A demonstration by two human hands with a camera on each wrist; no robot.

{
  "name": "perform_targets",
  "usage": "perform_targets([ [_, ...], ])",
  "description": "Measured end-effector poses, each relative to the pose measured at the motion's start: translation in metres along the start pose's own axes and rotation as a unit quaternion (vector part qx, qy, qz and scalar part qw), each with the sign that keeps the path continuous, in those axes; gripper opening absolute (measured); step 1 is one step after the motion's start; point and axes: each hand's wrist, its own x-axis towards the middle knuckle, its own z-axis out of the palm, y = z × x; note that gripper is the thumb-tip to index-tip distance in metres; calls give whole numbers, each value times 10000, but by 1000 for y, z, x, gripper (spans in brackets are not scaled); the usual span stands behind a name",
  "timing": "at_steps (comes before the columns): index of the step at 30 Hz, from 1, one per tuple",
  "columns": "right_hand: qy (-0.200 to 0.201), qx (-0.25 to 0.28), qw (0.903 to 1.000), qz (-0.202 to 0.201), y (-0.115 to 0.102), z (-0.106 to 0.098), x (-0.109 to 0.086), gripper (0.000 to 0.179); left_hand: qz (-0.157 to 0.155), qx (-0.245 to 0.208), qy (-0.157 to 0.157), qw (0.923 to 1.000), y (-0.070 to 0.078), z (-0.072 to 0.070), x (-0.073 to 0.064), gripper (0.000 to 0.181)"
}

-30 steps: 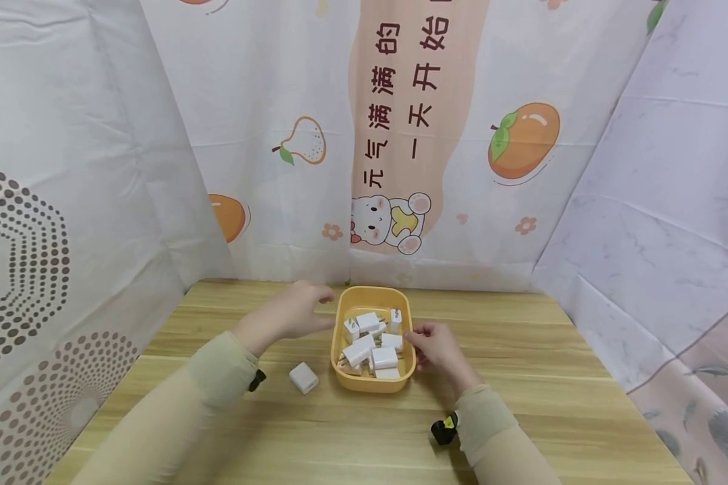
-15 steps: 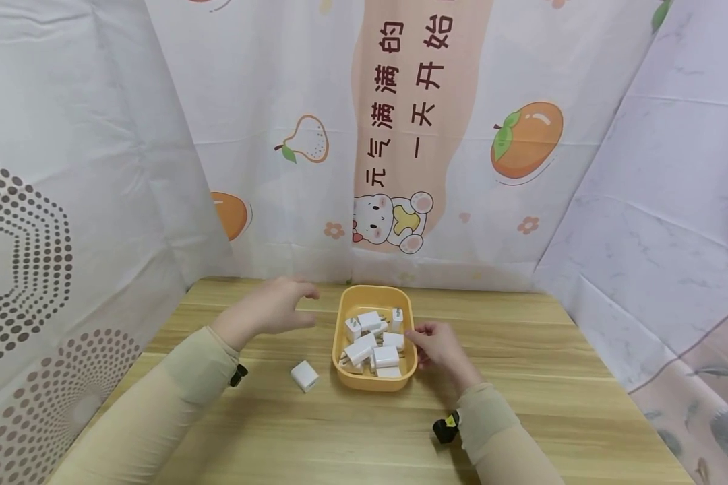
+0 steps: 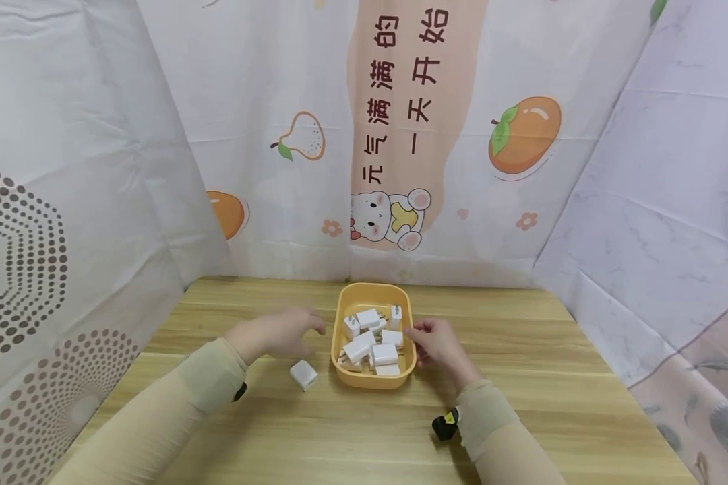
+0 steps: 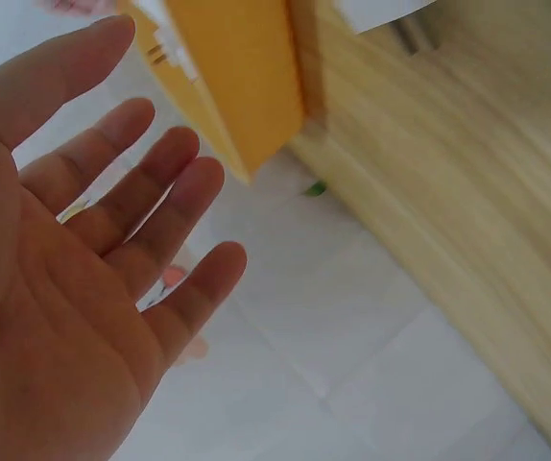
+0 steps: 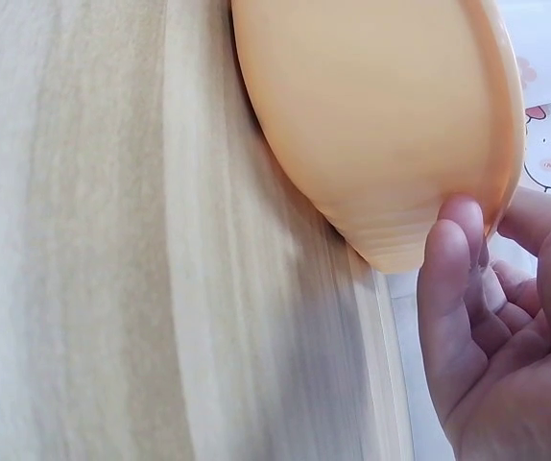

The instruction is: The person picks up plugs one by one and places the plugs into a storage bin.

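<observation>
White plug-in chargers [image 3: 385, 354], several of them with metal prongs, lie jumbled in a yellow plastic bin [image 3: 373, 382]. One more white charger [image 3: 304, 375] lies on the table left of the bin; its prongs show at the top of the left wrist view. My left hand [image 3: 281, 332], slightly blurred, hovers just behind that loose charger, apart from it. In the left wrist view its fingers are spread and the palm [image 4: 64, 279] holds nothing. My right hand [image 3: 437, 345] pinches the bin's right rim, thumb on the edge, fingers against the outer wall [image 5: 371, 106].
Under everything is a wood-grain table [image 3: 352, 438]. A printed curtain [image 3: 315, 202] hangs along its back edge, with more cloth at both sides. Black wrist cameras [image 3: 445, 426] sit under the forearms.
My left hand has drawn left, away from the bin, then come lower and nearer to the loose charger. The right hand keeps its hold on the bin's rim.
</observation>
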Motion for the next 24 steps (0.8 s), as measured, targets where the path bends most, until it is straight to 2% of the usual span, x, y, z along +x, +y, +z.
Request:
perform_targets([
  [4, -53, 3, 10000, 51, -1, 0, 0, 24, -46, 28, -446, 9990, 1, 15, 0, 40],
  [9, -81, 85, 9999, 64, -2, 0, 0, 24, 146, 191, -693, 9973, 2, 36, 1, 45],
  [16, -10, 84, 9999, 65, -2, 1, -1, 22, 143, 592, -605, 9963, 1, 55, 1, 32],
  [19, 7, 88, 9999, 111, -2, 2, -1, 22, 158, 725, -539, 9958, -1, 59, 1, 31],
  [24, 41, 126, 9998, 152, -2, 2, -1, 23, 155, 661, -442, 9967, -3, 60, 0, 32],
])
